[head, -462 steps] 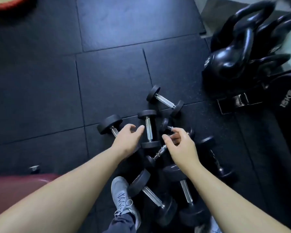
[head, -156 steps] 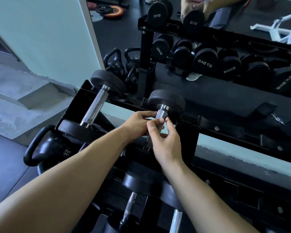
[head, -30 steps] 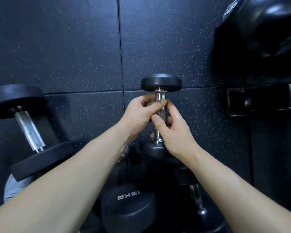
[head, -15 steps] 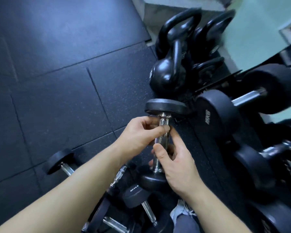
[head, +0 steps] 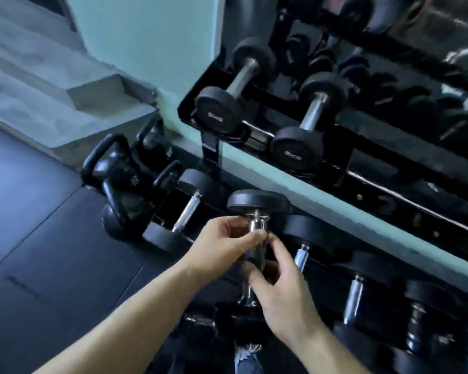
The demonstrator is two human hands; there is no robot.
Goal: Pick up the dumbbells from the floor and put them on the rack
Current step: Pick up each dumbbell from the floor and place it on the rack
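Floor [head: 33,238]: dark rubber mats at the far left, seams showing.
Steps [head: 73,103]: grey concrete, behind the mats, against a pale green wall.
Kettlebells [head: 119,179]: a black cluster on the floor, just beside the rack's left end.
Left grip [head: 222,247]: closed on the held dumbbell's chrome handle, thumb and fingers pinching it just under the upper head.
Held dumbbell [head: 258,202]: upright between the two grips, off the floor, in front of the rack's lower tier. Its upper black head stands above both grips. The lower head is mostly hidden beneath them (everything is a bit soft with blur here).
Right grip [head: 284,300]: curled round the same handle lower down, just beneath the left grip.
Rack [head: 384,163]: black frame slanting away to the right, one tier above another.
Upper-tier dumbbells [head: 219,112]: two lying side by side at the tier's left end, well above the held one.
Lower-tier dumbbells [head: 354,298]: one left of the grips, more in a row to their right.
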